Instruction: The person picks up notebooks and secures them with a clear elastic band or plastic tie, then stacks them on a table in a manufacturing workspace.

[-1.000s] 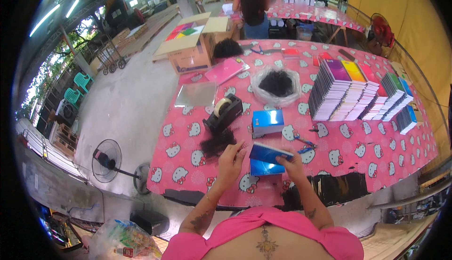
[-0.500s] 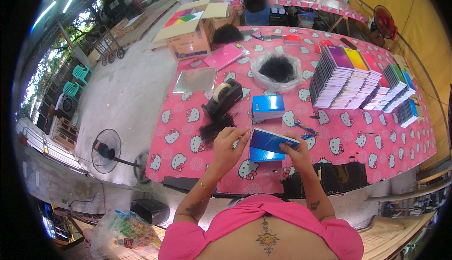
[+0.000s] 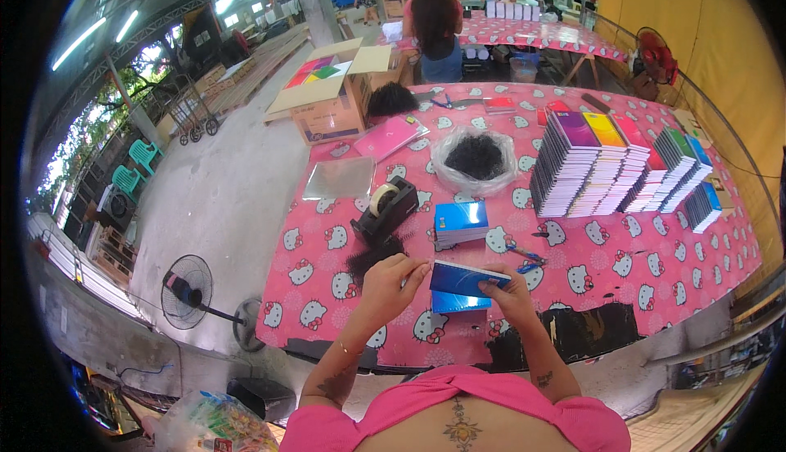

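Plainly, the right fingers (image 3: 498, 288) hold a glossy blue, white-edged notebook (image 3: 458, 277), while the left fingers (image 3: 412, 269) pinch narrowly, contents unclear.

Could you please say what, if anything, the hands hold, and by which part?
The right hand grips a blue notebook by its right end; whether the left hand holds anything is unclear.

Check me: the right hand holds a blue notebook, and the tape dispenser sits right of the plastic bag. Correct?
Wrong side: the head view shows the tape dispenser left of the plastic bag; the right hand does hold a blue notebook.
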